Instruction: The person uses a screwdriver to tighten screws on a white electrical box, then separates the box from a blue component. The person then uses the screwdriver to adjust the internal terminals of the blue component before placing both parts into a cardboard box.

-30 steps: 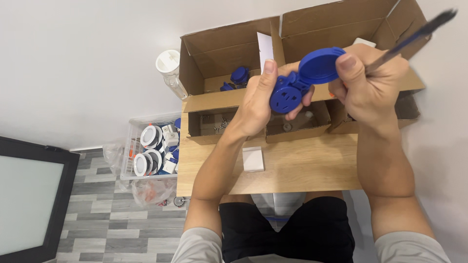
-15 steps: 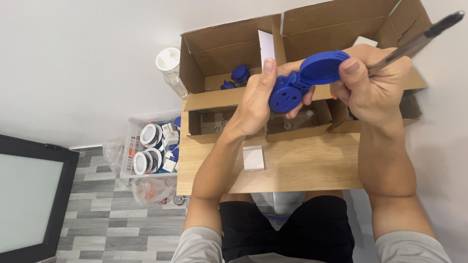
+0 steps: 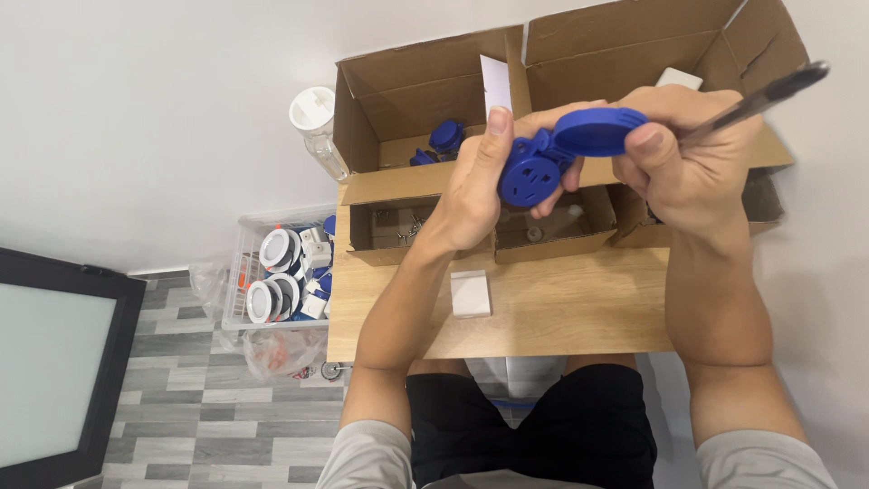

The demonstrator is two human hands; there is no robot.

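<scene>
2 hands (image 3: 475,186), 1 blue socket (image 3: 529,174), 1 screwdriver (image 3: 760,98), 2 big cardboard boxes (image 3: 407,81), 1 white block (image 3: 471,294)

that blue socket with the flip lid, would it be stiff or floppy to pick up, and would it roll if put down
The blue socket looks like moulded plastic, so probably stiff and light; the left hand holds it easily. Its round lid hangs on a hinge, so that part likely swings. The round body might roll on edge.

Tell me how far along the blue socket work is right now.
Done: blue parts lie in the left cardboard box. In hand: left hand grips a blue socket, its hinged lid open; right hand holds the lid and a screwdriver. Left: unclear; small hardware sits in trays.
</scene>
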